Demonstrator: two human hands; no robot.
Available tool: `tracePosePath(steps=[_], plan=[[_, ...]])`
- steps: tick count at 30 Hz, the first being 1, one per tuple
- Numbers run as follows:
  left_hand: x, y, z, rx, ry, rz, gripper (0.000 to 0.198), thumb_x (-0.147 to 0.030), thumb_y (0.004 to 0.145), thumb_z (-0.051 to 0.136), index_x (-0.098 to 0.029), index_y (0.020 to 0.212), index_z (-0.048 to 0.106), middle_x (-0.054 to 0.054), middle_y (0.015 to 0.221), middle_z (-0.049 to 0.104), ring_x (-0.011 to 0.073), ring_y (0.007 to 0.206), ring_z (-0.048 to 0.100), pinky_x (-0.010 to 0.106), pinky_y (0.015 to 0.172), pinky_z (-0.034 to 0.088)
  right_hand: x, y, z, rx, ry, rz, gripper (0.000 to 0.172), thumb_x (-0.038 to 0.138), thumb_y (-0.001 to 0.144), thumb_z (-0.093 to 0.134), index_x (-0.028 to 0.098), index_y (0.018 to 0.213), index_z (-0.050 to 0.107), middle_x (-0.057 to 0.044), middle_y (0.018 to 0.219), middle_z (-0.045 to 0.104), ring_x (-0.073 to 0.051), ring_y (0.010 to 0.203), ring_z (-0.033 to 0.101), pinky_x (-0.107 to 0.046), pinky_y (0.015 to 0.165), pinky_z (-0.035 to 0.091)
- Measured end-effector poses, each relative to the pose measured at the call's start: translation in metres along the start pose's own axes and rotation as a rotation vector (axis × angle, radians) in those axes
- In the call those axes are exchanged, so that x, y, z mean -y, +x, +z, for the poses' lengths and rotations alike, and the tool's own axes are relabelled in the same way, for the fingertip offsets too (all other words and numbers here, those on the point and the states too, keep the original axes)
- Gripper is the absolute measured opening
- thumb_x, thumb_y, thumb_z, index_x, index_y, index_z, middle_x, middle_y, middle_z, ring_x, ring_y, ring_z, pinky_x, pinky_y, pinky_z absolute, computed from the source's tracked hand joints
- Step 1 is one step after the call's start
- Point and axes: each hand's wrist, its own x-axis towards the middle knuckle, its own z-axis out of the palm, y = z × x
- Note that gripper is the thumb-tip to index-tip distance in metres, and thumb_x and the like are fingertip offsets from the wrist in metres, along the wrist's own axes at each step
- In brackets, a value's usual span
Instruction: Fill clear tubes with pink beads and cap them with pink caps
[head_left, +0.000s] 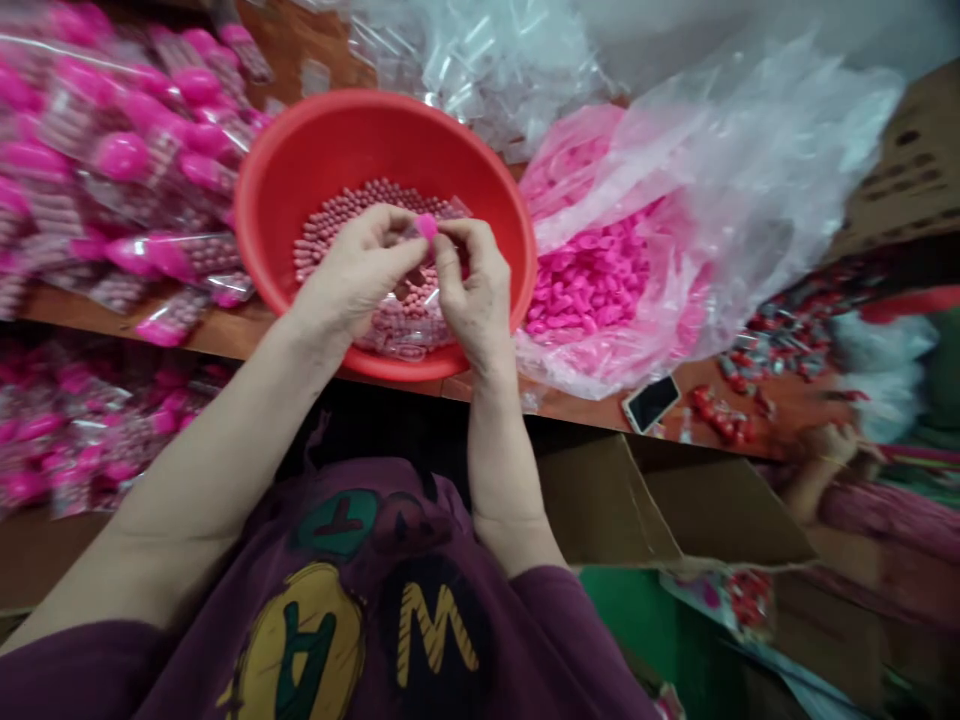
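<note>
A wooden bench (225,335) ran across the scene, with filled plastic packets (127,180) heaped on the left and a clear bag of loose pink pieces (589,280) on the right: many packets were made up, many pieces remained. Over small pink beads (337,225) in a red basin (337,130), the right hand (472,290) pinched one pink piece (427,226). The left hand (360,270) sat touching it; its grip was hidden. A clear packet (397,330) lay below them. The basin overhung the bench's near edge, leaving little room there.
</note>
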Motion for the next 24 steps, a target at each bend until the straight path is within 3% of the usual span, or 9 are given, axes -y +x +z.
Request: tracePosePath(steps=[5,11,16,20,24], plan=[[0.002,-0.001,0.001,-0.006,-0.009,-0.003,0.022,-0.020,0.090,0.088,-0.023,0.096,0.067,0.000,0.081,0.063,0.0153,0.078,0.065,0.024,0.064,0.043,-0.001,0.000,-0.001,0.011,0.000,-0.067,0.047,0.061,0.119,0.043,0.029,0.140,0.071,-0.007,0.135,0.077,-0.025,0.136,0.074,-0.053,0.123,0.061],[0.001,0.005,0.000,-0.018,0.072,-0.027,0.022,-0.020,0.098,0.085,-0.020,0.097,0.063,0.001,0.083,0.057,0.0155,0.085,0.062,0.025,0.074,0.043,0.004,0.004,-0.008,0.072,0.064,-0.073,0.037,0.054,0.116,0.055,0.030,0.132,0.079,-0.006,0.124,0.082,-0.024,0.121,0.078,-0.051,0.118,0.064],[0.005,0.007,-0.003,-0.035,0.115,-0.040,0.020,-0.019,0.098,0.080,-0.020,0.096,0.061,0.001,0.083,0.059,0.0161,0.086,0.060,0.026,0.074,0.045,0.001,0.007,-0.007,0.125,0.037,-0.067,0.031,0.048,0.115,0.058,0.030,0.125,0.082,-0.006,0.120,0.084,-0.024,0.117,0.078,-0.049,0.115,0.064],[0.007,0.005,-0.004,-0.033,0.096,-0.043,0.018,-0.018,0.097,0.080,-0.020,0.099,0.062,0.001,0.082,0.060,0.0164,0.086,0.063,0.025,0.074,0.047,-0.003,0.005,-0.006,0.118,0.061,-0.047,0.029,0.048,0.113,0.062,0.029,0.122,0.082,-0.005,0.117,0.084,-0.024,0.114,0.078,-0.047,0.113,0.064],[0.005,0.001,-0.004,0.003,0.062,-0.028,0.017,-0.016,0.098,0.080,-0.018,0.097,0.063,-0.001,0.082,0.063,0.0107,0.074,0.060,0.022,0.068,0.043,0.000,0.002,-0.009,0.057,0.076,-0.020,0.030,0.049,0.112,0.064,0.029,0.125,0.081,-0.004,0.116,0.083,-0.023,0.112,0.077,-0.047,0.111,0.064]])
